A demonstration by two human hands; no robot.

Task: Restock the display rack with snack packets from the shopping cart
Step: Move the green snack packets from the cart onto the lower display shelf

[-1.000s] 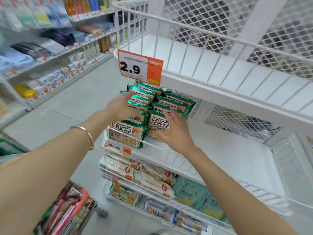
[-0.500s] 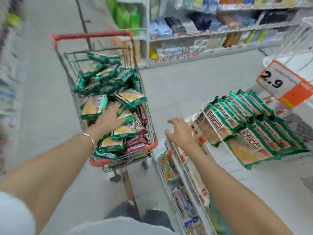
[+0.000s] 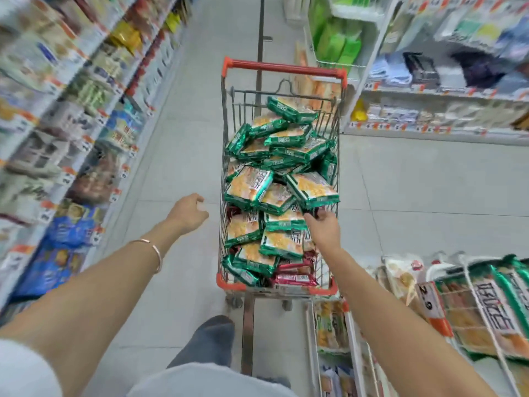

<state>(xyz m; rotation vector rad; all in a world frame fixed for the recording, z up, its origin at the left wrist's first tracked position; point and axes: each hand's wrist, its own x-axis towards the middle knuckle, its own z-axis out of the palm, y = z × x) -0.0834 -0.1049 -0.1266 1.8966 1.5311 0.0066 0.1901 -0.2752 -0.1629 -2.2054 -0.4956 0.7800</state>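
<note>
The right hand [image 3: 323, 229] is reaching into the shopping cart [image 3: 282, 287] at its right wall, with its fingertips touching the near edge of a green snack packet [image 3: 313, 190] on top of the heap; whether the fingers are closing on it or only touching cannot be told. The left hand [image 3: 187, 212] is hanging in the air just left of the cart, over the floor, with fingers loosely curled and gripping nothing. A thin bangle [image 3: 154, 253] is sitting on the left wrist.

The cart is standing in the aisle ahead, its red handle [image 3: 283, 67] at the far end, and it is holding a loose pile of green packets [image 3: 274, 159], with a few red packets [image 3: 294, 277] lying underneath at the near end.

The display rack [image 3: 469, 325] is showing at the near right, well apart from the left hand, with matching green packets [image 3: 503, 305] lying on a wire shelf beside an orange and white price tag [image 3: 432, 308].
</note>
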